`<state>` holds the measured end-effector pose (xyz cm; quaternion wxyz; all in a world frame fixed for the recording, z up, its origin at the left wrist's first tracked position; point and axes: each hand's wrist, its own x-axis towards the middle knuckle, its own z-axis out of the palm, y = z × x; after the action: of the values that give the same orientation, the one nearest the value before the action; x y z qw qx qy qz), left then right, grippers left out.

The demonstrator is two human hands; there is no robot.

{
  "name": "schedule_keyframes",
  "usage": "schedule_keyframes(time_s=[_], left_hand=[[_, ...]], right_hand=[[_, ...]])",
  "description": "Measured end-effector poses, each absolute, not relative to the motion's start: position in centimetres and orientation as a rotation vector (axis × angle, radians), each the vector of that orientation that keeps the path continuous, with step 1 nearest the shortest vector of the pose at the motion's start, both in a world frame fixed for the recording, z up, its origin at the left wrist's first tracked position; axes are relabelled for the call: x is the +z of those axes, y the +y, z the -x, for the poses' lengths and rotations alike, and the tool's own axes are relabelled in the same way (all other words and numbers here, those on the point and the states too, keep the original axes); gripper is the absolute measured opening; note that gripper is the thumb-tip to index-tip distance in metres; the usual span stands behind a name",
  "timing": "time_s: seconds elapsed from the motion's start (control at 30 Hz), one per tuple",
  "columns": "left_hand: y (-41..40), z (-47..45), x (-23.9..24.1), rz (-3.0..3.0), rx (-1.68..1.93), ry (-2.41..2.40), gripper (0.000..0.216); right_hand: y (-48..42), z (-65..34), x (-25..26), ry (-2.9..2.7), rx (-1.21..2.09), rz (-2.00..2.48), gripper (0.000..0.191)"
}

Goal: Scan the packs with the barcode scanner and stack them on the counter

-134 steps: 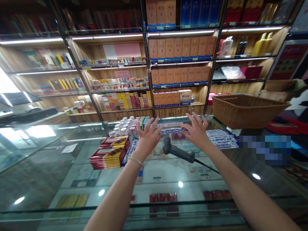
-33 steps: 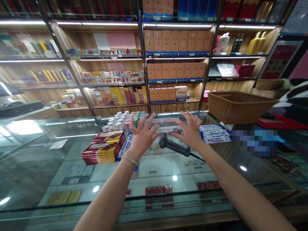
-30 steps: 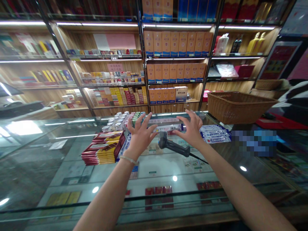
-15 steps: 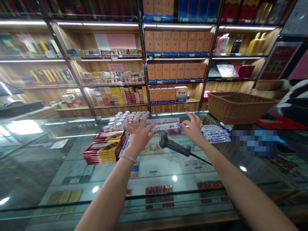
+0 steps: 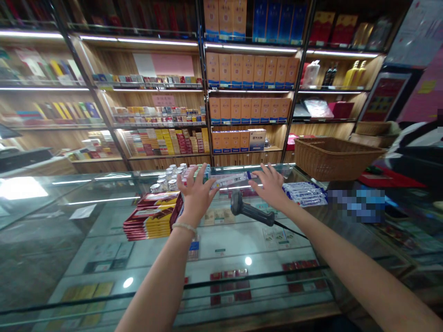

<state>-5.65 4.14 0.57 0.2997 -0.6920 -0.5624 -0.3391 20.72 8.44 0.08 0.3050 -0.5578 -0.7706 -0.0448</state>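
Note:
A long, thin white-and-blue wrapped packet [image 5: 231, 180] with a barcode is stretched between my hands above the glass counter. My left hand [image 5: 196, 196] pinches its left end between thumb and forefinger, the other fingers spread; a beaded bracelet circles that wrist. The packet's blue right end is pinched by my right hand [image 5: 269, 185]. Below the packet, a black handheld barcode scanner [image 5: 254, 212] lies on the counter, its cable running right. Stacked red-and-yellow chocolate packets [image 5: 152, 219] sit beside my left hand. To the right of my right hand lies a row of similar blue-and-white packets [image 5: 304, 192].
Several lidded containers [image 5: 170, 174] stand behind my left hand. A wicker basket [image 5: 335, 159] rests at the right back of the glass counter [image 5: 221, 237], which has goods beneath it. Shelves of orange boxes [image 5: 249, 69] line the wall. A blurred-out patch [image 5: 360, 205] lies at right.
The packet has tilted, its right end now higher than its left. My right hand has shifted slightly left in view. The scanner and stacks stay in place while the view tilts a little.

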Motion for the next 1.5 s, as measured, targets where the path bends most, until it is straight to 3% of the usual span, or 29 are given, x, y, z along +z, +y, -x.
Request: schedule_keyframes(time_s=[0.13,0.37,0.43,0.6,0.7,0.9,1.03,1.37,1.5], left_hand=[[4.3,6.1,0.4,1.786,-0.947,-1.556,0.015],[4.5,6.3,-0.2,1.794,-0.961,-1.580,0.015],[4.5,6.3,-0.3,1.793,-0.952,-1.589,0.016],[4.6,6.3,-0.3,1.787,-0.936,-1.587,0.016],[4.5,6.3,-0.3,1.791,-0.937,-1.598,0.016],[4.5,6.7,-0.4,1.784,-0.900,-1.599,0.016],[4.6,6.9,-0.5,1.760,-0.878,-1.611,0.015],[4.6,6.9,-0.4,1.748,-0.820,-1.645,0.017],[4.5,6.8,-0.4,1.750,-0.825,-1.645,0.017]], right_hand=[[5.7,-19.2,-0.9,-2.250,0.021,1.645,0.094],[3.6,-18.3,-3.4,-2.396,0.099,1.684,0.108],[3.7,-18.2,-3.6,-2.405,0.081,1.676,0.103],[3.8,-18.2,-3.5,-2.406,0.054,1.610,0.063],[4.0,-18.4,-3.3,-2.422,0.061,1.567,0.051],[5.5,-19.2,-3.3,-2.438,0.107,1.447,0.049],[6.2,-20.4,-2.8,-2.362,0.195,1.269,0.036],[3.7,-22.2,0.4,-1.776,1.129,1.102,0.035],[2.5,-22.0,0.9,-1.771,1.240,1.043,0.032]])
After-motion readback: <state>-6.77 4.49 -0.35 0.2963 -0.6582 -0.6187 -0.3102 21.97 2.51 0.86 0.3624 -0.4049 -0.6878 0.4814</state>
